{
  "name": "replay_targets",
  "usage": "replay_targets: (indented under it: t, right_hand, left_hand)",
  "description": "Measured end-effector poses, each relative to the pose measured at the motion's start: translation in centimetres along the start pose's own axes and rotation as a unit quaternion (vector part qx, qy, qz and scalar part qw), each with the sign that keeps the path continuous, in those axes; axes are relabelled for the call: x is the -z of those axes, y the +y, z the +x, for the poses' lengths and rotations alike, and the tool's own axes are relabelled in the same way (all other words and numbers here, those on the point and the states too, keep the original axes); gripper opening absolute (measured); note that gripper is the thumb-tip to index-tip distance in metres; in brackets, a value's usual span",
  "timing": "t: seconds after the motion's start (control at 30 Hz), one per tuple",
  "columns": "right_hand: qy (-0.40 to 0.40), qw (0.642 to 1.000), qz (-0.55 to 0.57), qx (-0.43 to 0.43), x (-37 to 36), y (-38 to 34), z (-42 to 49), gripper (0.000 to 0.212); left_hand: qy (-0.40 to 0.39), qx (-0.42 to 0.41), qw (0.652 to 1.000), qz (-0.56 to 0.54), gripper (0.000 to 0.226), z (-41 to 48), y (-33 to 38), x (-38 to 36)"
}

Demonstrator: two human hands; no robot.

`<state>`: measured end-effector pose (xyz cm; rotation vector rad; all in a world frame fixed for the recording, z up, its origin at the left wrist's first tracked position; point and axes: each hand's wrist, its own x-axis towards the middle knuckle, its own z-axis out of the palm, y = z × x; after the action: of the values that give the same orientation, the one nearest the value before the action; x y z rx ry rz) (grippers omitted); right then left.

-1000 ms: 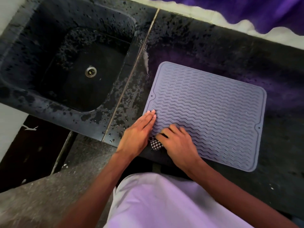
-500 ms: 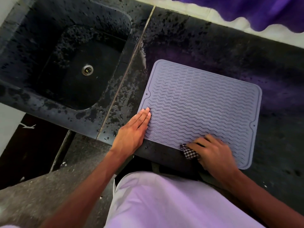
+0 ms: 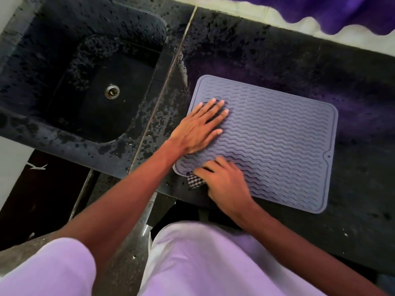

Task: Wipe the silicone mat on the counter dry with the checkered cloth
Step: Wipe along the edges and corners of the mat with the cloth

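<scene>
A grey-purple silicone mat [image 3: 277,142] with wavy ridges lies flat on the dark counter [image 3: 277,60]. My left hand [image 3: 198,127] presses flat on the mat's left part, fingers straight and spread. My right hand [image 3: 224,180] sits at the mat's near left corner, fingers curled over the bunched black-and-white checkered cloth [image 3: 195,180]. Most of the cloth is hidden under that hand; a small part sticks out to the left, over the mat's edge.
A dark stone sink [image 3: 64,86] with a metal drain [image 3: 112,91] lies to the left, its rim speckled with water drops. The counter's front edge runs just below the mat. Purple fabric [image 3: 342,11] hangs at the back right.
My right hand has swept the cloth back from the mat's near right side to its near left corner. My left hand has slid further onto the mat, now lying flat on it.
</scene>
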<state>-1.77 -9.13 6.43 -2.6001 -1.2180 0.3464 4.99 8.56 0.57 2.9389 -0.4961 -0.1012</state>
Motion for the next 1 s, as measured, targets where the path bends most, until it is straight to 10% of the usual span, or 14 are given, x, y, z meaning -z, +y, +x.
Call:
replay_targets:
  t: [0.73, 1.0]
  right_hand:
    - [-0.015, 0.994, -0.103, 0.034, 2.0, 10.6, -9.3, 0.041]
    - [-0.093, 0.986, -0.126, -0.051, 5.2, 15.5, -14.8, 0.072]
  left_hand:
    - [0.005, -0.009, 1.000, 0.006, 0.062, -0.2, -0.6, -1.3]
    - [0.019, -0.009, 1.000, 0.005, 0.062, -0.2, -0.4, -1.3]
